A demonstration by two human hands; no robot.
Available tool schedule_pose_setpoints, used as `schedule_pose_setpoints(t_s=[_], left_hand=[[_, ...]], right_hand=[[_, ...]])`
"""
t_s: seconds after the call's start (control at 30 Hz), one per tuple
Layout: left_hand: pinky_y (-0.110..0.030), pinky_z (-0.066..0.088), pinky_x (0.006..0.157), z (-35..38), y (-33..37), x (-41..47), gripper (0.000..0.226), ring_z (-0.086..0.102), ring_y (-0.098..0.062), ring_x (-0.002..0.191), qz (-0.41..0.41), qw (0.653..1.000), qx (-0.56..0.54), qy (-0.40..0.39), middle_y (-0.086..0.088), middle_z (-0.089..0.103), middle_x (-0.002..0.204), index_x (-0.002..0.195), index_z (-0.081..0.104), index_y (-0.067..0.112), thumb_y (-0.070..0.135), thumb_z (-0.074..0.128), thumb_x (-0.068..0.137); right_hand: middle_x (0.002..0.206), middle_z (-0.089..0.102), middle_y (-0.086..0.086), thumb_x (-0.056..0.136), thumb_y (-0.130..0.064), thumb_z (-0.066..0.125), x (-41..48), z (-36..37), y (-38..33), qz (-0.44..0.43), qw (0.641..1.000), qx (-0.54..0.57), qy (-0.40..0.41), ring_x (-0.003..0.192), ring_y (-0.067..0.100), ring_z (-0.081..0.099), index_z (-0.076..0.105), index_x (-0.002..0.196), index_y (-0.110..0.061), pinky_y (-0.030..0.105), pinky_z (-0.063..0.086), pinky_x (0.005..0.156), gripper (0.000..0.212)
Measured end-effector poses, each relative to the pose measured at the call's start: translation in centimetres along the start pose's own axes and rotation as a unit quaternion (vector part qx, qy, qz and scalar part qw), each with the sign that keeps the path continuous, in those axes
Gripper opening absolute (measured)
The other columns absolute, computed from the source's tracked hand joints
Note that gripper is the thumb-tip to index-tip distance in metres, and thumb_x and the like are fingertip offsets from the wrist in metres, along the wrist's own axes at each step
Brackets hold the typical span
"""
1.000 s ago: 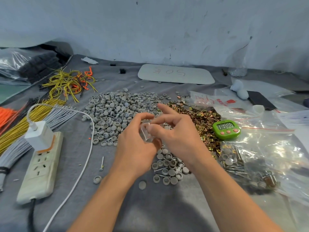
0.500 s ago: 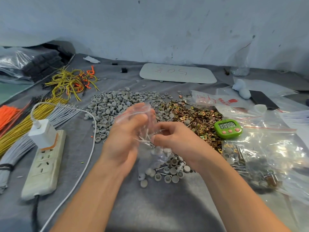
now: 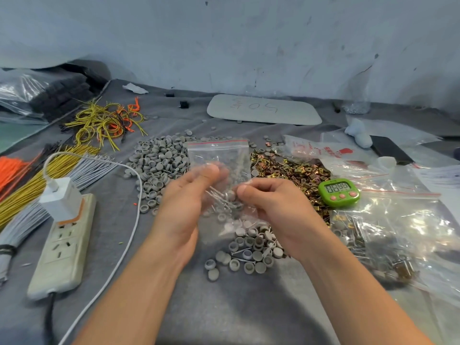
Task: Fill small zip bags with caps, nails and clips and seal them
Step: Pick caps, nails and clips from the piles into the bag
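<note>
A small clear zip bag point(image 3: 219, 155) with a red seal line stands upright between my hands above the table middle. My left hand point(image 3: 185, 202) holds its left side, thumb pressed on the plastic. My right hand point(image 3: 271, 205) pinches the bag's lower right part, where several nails point(image 3: 219, 197) and caps show through. A large heap of grey caps point(image 3: 159, 165) lies behind my left hand, and a smaller pile of caps and nails point(image 3: 249, 252) lies below my hands. Gold clips point(image 3: 291, 170) are heaped behind my right hand.
A white power strip point(image 3: 63, 245) with a charger and cable lies at the left, beside bundles of yellow, grey and orange wires point(image 3: 29, 178). A green timer point(image 3: 339, 191) sits right of the clips. Filled clear bags point(image 3: 398, 232) cover the right side. A white board point(image 3: 263, 109) lies at the back.
The crumpled bag has been straightened and lifted, so its sealed top now stands above my fingers. Both hands moved slightly apart.
</note>
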State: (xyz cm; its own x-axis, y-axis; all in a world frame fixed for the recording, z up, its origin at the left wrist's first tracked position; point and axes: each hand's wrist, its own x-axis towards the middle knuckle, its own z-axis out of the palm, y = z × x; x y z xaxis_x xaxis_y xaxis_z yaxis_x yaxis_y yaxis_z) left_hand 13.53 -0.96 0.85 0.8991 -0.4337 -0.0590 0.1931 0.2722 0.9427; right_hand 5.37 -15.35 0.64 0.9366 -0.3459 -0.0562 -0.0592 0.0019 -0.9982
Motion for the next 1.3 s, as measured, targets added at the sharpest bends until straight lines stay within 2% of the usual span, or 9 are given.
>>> schedule_pose_setpoints(t_s=[0.1,0.3,0.43,0.63,0.73,0.93,1.03,1.13,1.3], left_hand=[[-0.046,0.055,0.096,0.3,0.1,-0.2,0.018,0.076,-0.021,0.094,0.006,1.0,0.026,0.008,-0.008,0.08,0.099,0.087,0.084,0.018,0.021,0.067,0.092],[-0.034,0.053,0.096,0.5,0.3,-0.4,0.021,0.075,-0.016,0.097,0.038,0.999,0.028,-0.019,-0.007,0.08,0.099,0.088,0.084,0.021,0.03,0.069,0.077],[-0.031,0.055,0.089,0.2,0.3,-0.2,0.017,0.075,-0.015,0.095,0.061,0.998,0.018,-0.023,-0.006,0.08,0.095,0.086,0.084,0.021,0.026,0.07,0.077],[-0.022,0.058,0.069,0.6,-0.5,-0.4,0.026,0.077,-0.013,0.076,0.152,0.983,0.098,0.027,-0.001,0.079,0.08,0.077,0.082,0.024,-0.002,0.081,0.075],[-0.025,0.057,0.063,0.3,-0.7,-0.4,0.038,0.074,-0.008,0.069,0.225,0.942,0.225,0.108,0.015,0.076,0.075,0.075,0.077,0.043,0.007,0.09,0.072],[-0.004,0.037,0.067,0.1,-1.0,-1.2,0.033,0.06,0.008,0.079,0.373,0.831,0.385,0.147,0.022,0.066,0.082,0.09,0.063,0.043,0.024,0.087,0.077],[-0.012,0.039,0.069,0.3,-1.7,-1.1,0.03,0.055,-0.001,0.079,0.365,0.809,0.452,0.097,0.021,0.06,0.087,0.098,0.067,0.033,0.02,0.087,0.08],[-0.014,0.043,0.078,0.7,-2.3,-1.1,0.052,0.052,0.001,0.094,0.284,0.825,0.488,0.003,0.023,0.057,0.101,0.112,0.061,0.037,0.033,0.089,0.069],[-0.017,0.048,0.083,-0.4,-2.3,-0.4,0.105,0.059,0.007,0.105,0.095,0.822,0.536,-0.166,0.032,0.05,0.127,0.14,0.025,0.064,0.045,0.076,0.049]], right_hand=[[0.091,0.081,0.004,0.091,-0.017,0.077,0.1,0.0,0.1,0.001,0.999,-0.025,0.032,0.094,0.015,0.073,0.084,0.086,-0.019,0.042,0.054,0.096,0.009],[0.099,0.081,-0.003,0.089,-0.012,0.076,0.1,0.1,0.0,-0.012,1.0,0.008,0.021,0.093,0.002,0.074,0.085,0.087,-0.016,0.028,0.049,0.088,0.01],[0.096,0.079,0.011,0.087,-0.009,0.076,0.3,-0.6,0.3,0.003,0.997,0.077,-0.031,0.092,0.019,0.072,0.084,0.086,-0.012,0.038,0.053,0.089,0.008],[0.086,0.08,-0.009,0.084,-0.016,0.083,0.6,-0.1,0.8,-0.042,0.989,-0.045,0.136,0.08,0.004,0.074,0.082,0.087,-0.028,0.025,0.054,0.078,0.012],[0.076,0.078,-0.006,0.08,-0.017,0.083,0.1,0.4,0.6,-0.081,0.98,-0.083,0.159,0.07,0.007,0.073,0.081,0.08,-0.029,0.023,0.058,0.067,0.012],[0.108,0.078,0.014,0.079,-0.017,0.077,0.0,1.1,0.3,0.06,0.973,0.217,-0.044,0.09,0.025,0.074,0.077,0.115,-0.016,0.033,0.063,0.077,0.036],[0.106,0.079,0.013,0.097,-0.031,0.069,0.4,0.7,0.7,0.073,0.979,0.191,-0.014,0.088,0.024,0.077,0.074,0.112,-0.01,0.033,0.064,0.073,0.027],[0.091,0.08,0.01,0.091,-0.005,0.072,0.4,0.3,1.5,0.054,0.997,0.005,0.055,0.078,0.022,0.077,0.078,0.093,-0.01,0.038,0.065,0.067,0.008],[0.081,0.08,0.0,0.089,0.005,0.062,0.2,-0.5,1.5,0.032,0.983,-0.17,0.062,0.075,0.025,0.078,0.08,0.091,-0.026,0.045,0.066,0.071,0.036]])
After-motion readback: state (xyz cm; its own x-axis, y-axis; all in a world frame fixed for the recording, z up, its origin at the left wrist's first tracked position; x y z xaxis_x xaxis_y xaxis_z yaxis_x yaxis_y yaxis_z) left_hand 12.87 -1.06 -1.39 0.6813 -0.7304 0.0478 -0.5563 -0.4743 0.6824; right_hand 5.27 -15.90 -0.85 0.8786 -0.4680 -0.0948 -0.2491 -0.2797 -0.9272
